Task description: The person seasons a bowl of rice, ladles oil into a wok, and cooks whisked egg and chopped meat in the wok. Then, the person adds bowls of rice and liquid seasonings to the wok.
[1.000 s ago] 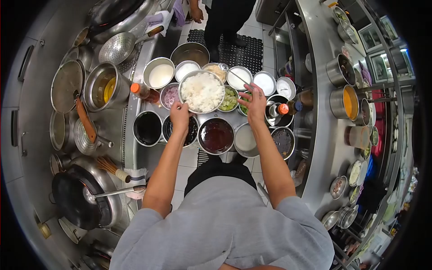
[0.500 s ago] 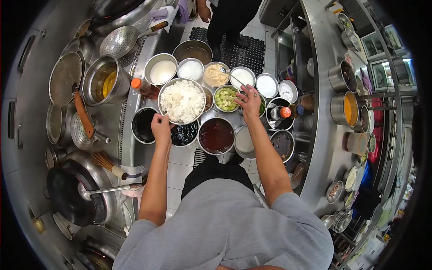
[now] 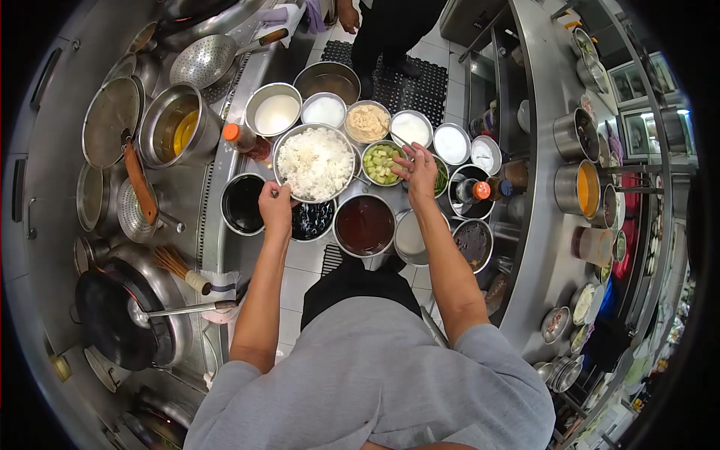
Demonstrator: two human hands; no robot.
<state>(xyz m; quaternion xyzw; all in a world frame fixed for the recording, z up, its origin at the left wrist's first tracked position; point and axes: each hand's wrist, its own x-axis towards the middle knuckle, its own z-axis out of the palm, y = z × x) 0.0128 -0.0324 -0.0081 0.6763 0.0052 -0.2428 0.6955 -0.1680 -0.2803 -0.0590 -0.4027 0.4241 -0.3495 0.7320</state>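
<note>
A round metal bowl of white rice [image 3: 315, 161] is above the other containers. My left hand [image 3: 276, 208] grips its near left rim, fingers closed. My right hand [image 3: 421, 176] is raised palm up over the right-hand pots, its fingers apart. Those fingers are close to the pot of chopped green vegetable [image 3: 382, 163] and the thin handle of a spoon that stands in the tan paste [image 3: 367, 122]. Just below the rice bowl are a pot of dark sauce [image 3: 313, 220] and a pot of dark red liquid [image 3: 364, 225].
White seasonings fill several pots [image 3: 412, 129] at the back. An orange-capped bottle [image 3: 244, 141] stands left of the rice. Woks [image 3: 116, 319] and strainers [image 3: 202, 61] line the left side. A steel counter [image 3: 536, 187] runs along the right. Another person's legs [image 3: 386, 37] are ahead.
My left hand and the rice bowl have shifted slightly right, covering a small brown-filled container beside it. My right hand stays nearly in place. The whole view has shifted a little.
</note>
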